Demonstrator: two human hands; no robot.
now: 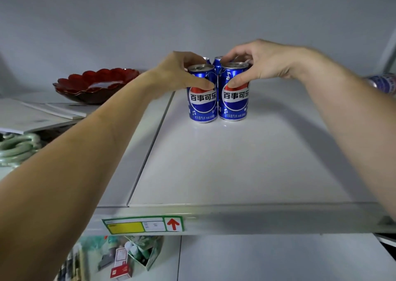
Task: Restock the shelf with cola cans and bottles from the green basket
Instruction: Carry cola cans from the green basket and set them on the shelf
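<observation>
- White shelf (pixel 246 162): two blue cola cans stand upright side by side toward the far middle, touching or nearly so, labels facing the camera.
- Left front can (pixel 202 100) and right front can (pixel 235 98) both sit flat on the shelf surface.
- Behind them, the tops of two further blue cans (pixel 217 63) show between the hands; most of each is hidden.
- Red scalloped bowl (pixel 96 83), far left, stands on white sheets of paper; it shows a glossy inside and no contents can be made out.
- Another blue can-like item (pixel 383 83) lies at the far right edge, partly cut off.
- Left hand (pixel 182 75): fingers curled round the upper part of the left front can, thumb across its near face.
- Right hand (pixel 257 64): fingers curled over the rim of the right front can, thumb pressed on its near face.
- Price label (pixel 142 226) with a red arrow is fixed to the near shelf edge.
- Below the shelf, near left, an open carton (pixel 141 253) holds small bottles; details blurred.
</observation>
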